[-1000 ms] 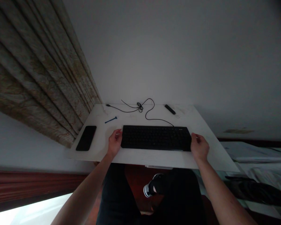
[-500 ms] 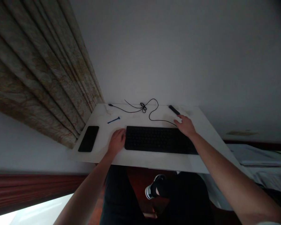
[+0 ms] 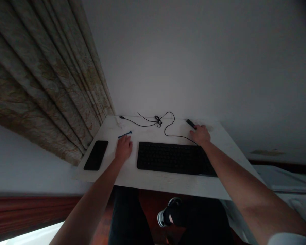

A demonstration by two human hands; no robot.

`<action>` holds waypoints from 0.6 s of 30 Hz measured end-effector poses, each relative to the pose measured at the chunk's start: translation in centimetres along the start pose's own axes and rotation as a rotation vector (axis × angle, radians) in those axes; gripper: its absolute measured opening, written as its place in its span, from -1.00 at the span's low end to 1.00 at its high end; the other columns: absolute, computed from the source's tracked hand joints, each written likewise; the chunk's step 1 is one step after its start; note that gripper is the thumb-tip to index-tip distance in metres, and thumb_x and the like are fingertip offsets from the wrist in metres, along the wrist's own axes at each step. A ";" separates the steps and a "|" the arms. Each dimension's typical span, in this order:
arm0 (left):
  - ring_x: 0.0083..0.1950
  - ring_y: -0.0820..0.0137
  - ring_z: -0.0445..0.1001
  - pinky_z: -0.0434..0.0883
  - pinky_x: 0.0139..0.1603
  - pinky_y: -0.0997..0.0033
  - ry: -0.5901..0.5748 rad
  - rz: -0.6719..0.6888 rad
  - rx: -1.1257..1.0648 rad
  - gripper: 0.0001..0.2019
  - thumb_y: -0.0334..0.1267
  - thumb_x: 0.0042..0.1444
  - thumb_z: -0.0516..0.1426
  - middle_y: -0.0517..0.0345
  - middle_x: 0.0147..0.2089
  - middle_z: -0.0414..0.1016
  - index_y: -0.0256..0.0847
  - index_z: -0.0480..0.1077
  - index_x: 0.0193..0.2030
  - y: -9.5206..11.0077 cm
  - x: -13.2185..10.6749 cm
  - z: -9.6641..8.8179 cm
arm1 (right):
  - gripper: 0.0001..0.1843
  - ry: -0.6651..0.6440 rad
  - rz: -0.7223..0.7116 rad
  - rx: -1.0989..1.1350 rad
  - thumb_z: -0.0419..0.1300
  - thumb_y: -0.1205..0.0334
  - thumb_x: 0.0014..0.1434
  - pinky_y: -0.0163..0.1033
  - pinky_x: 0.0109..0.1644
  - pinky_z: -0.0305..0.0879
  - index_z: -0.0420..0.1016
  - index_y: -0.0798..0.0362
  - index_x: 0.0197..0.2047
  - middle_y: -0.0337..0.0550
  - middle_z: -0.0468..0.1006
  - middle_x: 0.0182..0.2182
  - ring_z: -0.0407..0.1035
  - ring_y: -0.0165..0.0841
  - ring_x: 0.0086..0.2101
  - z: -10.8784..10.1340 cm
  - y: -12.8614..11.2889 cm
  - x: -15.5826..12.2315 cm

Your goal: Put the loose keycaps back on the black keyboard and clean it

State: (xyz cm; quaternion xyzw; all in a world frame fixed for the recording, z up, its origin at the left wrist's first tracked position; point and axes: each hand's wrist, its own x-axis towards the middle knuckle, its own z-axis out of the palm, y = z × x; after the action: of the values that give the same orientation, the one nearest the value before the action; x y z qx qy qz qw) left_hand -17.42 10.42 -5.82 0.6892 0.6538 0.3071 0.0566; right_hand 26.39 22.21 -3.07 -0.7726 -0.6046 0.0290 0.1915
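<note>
My left hand [image 3: 123, 148] rests on the white desk [image 3: 168, 183] left of the black keyboard [image 3: 175, 159], its fingertips at or just below a thin blue stick [image 3: 124, 135]. My right hand [image 3: 201, 134] lies beyond the keyboard's right end, with its fingers at the tip of a small black oblong stick [image 3: 191, 124]. Most of that stick shows, and I cannot tell whether the fingers grip it. A black cable [image 3: 155, 121] with a small knot winds along the far side and runs to the keyboard.
A black smartphone [image 3: 96, 155] lies face up at the desk's left side. A patterned curtain [image 3: 48, 88] hangs along the left edge, and a wall [image 3: 193, 61] stands behind. My dark trousers [image 3: 124, 214] and a sneaker [image 3: 168, 212] show below the desk. Bedding [image 3: 290, 180] lies to the right.
My right hand has moved from the keyboard's right end to the black stick at the far edge. My left hand has shifted from the keyboard's left end up to the blue stick.
</note>
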 end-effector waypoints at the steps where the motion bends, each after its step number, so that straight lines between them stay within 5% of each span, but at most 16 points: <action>1: 0.42 0.03 0.25 0.08 0.44 -0.20 -0.009 -0.012 0.030 -0.65 -0.27 0.29 0.03 -0.25 0.33 0.38 -0.25 0.43 0.16 -0.4 0.9 -0.1 | -0.47 0.009 -0.019 0.002 0.23 0.11 0.15 0.09 0.06 0.32 0.48 0.16 0.15 0.28 0.42 0.06 0.38 0.06 0.03 0.0 0.0 0.3; 6: 0.43 0.01 0.23 0.03 0.45 -0.25 -0.003 -0.064 0.037 -0.64 -0.28 0.30 0.01 -0.31 0.35 0.34 -0.29 0.41 0.18 -0.6 3.1 -0.3 | -0.39 -0.077 -0.043 -0.043 0.22 0.15 0.15 0.13 0.07 0.31 0.40 0.22 0.23 0.31 0.47 0.03 0.37 0.08 0.04 0.4 0.1 1.8; 13: 0.23 0.22 0.46 0.35 0.34 0.07 -0.047 -0.005 -0.252 -0.62 -0.33 0.32 -0.02 -0.04 0.18 0.52 -0.16 0.42 0.21 2.7 -0.6 0.7 | -0.73 -0.147 0.026 -0.144 0.16 0.27 0.20 0.08 -0.03 0.37 0.59 0.27 -0.15 0.34 0.56 -0.17 0.48 0.06 -0.09 0.7 0.4 2.0; 18: 0.16 0.19 0.51 0.37 0.31 0.07 -0.062 -0.032 -0.284 -0.68 -0.29 0.32 0.02 -0.02 0.09 0.58 -0.12 0.49 0.12 3.6 -1.5 0.7 | -0.70 -0.030 -0.006 0.009 0.13 0.16 0.27 0.05 -0.08 0.41 0.49 0.20 -0.06 0.29 0.60 -0.22 0.52 0.03 -0.14 -1.4 -0.7 1.4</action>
State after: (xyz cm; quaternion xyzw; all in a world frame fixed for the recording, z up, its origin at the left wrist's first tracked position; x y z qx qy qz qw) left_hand -13.95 8.71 -5.19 0.6729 0.6127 0.3742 0.1784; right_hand 26.53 23.27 -1.28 -0.7694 -0.6095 0.0429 0.1861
